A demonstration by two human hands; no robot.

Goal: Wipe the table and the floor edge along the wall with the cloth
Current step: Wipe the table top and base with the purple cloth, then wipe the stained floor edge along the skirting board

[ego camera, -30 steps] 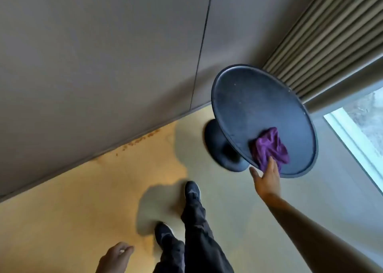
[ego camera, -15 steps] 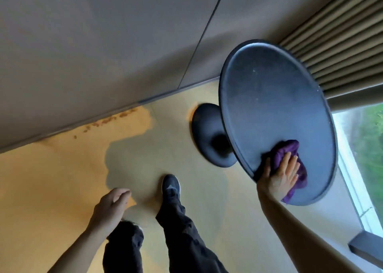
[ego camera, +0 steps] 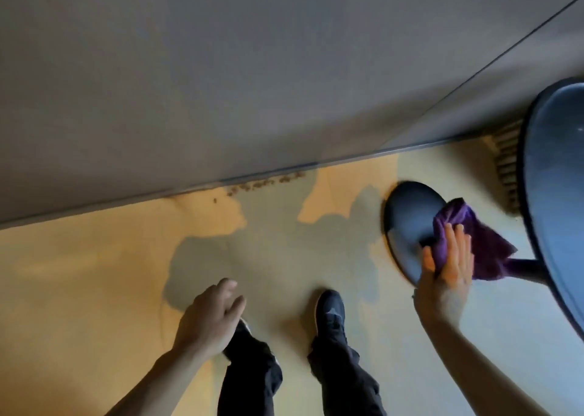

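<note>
The right hand point(ego camera: 448, 267) holds the purple cloth point(ego camera: 467, 242) out in the air, fingers nearly straight and together, the cloth pinched under the thumb and bunched against the palm side, with loose folds hanging past the fingertips to the right. Seen from above, the cloth lies over the round dark base point(ego camera: 407, 226) of the table and its stem; whether it touches either one cannot be told. The table top point(ego camera: 556, 194) fills the right edge of the view, dark and round with a raised rim, and the cloth is off it, to its left.

The left hand point(ego camera: 211, 314) hangs open and empty above the left leg, fingers loosely curled (it hides most of the left shoe). The right shoe point(ego camera: 330, 311) stands flat on the floor point(ego camera: 94, 273), toe toward the wall point(ego camera: 221, 68).

Along the foot of the wall, left of the base, a line of small brown crumbs point(ego camera: 265, 183) lies on the floor edge. The floor shows warm orange light broken by grey shadow. Pleated curtain point(ego camera: 505, 166) hem shows between wall and table top.
</note>
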